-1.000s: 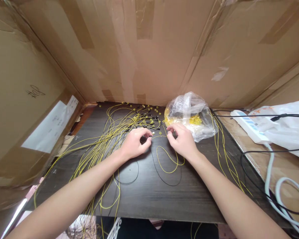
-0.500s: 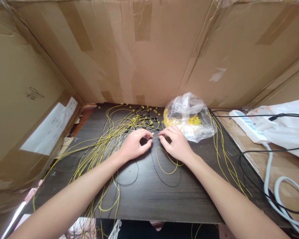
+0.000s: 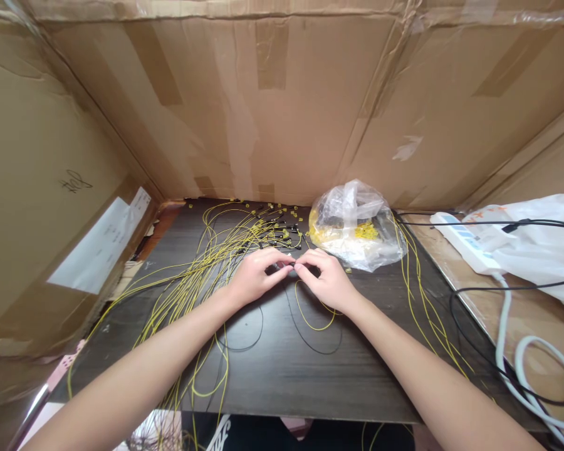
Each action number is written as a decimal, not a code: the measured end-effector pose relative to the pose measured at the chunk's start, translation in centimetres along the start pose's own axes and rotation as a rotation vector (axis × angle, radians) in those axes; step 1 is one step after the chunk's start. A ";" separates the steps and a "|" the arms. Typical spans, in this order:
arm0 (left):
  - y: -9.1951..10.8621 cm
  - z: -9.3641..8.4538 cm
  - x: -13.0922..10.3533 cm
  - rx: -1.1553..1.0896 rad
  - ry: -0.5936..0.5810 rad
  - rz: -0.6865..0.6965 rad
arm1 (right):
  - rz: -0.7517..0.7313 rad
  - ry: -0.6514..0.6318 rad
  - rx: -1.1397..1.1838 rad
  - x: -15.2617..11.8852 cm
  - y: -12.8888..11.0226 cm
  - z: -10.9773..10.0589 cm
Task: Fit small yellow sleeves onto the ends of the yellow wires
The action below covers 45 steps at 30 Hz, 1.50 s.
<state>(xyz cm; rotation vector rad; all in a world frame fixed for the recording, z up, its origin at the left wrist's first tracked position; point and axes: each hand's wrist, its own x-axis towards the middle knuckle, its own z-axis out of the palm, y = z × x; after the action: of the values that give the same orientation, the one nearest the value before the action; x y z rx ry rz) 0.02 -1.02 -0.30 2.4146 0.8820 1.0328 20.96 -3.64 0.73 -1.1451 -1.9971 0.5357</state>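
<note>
My left hand [image 3: 258,272] is closed in a pinch on a small black connector [image 3: 292,264], mostly covered by the fingertips. Pressed against the same spot are the pinched thumb and finger of my right hand [image 3: 328,279]; a yellow wire [image 3: 316,328] loops out from beneath that hand. A thin black wire [image 3: 305,343] hangs in a loop below the fingers. Behind and left of my hands lies a spread bundle of yellow wires [image 3: 183,282], with black-tipped ends and small yellow pieces [image 3: 284,219] near the back of the dark table [image 3: 272,382].
A clear plastic bag [image 3: 380,250] with yellow pieces stands behind my right hand. More yellow wires [image 3: 423,288] run down the table's right side. Beyond are a white power strip [image 3: 465,244], its cable and a white bag [image 3: 540,232]. Cardboard walls [image 3: 310,125] enclose the back and sides.
My right hand has moved left, so its fingertips now meet those of my left hand at the connector. The gap between the hands has closed. The view has tilted slightly upward.
</note>
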 end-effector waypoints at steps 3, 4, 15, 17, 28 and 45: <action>0.0 0.0 0.0 -0.015 -0.006 -0.036 | -0.020 0.075 -0.125 0.3 0.6 -0.5; 0.0 0.0 0.0 -0.019 -0.012 -0.046 | -0.016 0.100 -0.178 0.4 0.9 -0.6; 0.1 0.0 0.0 -0.003 -0.038 -0.052 | -0.010 0.002 -0.477 0.6 3.1 0.0; 0.1 0.0 0.0 0.003 -0.024 -0.049 | -0.016 0.002 -0.462 0.7 3.0 -0.1; 0.2 0.2 0.1 -0.016 0.029 -0.075 | -0.012 0.042 -0.085 -0.3 0.1 -0.1; 0.1 0.1 0.1 -0.026 -0.009 -0.054 | -0.022 0.032 -0.036 -0.5 0.0 0.5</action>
<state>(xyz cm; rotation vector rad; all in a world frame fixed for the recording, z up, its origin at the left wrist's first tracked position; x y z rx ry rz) 0.25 -1.06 -0.26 2.3591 0.9191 1.0069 20.67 -4.06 0.23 -1.1454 -1.9966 0.4688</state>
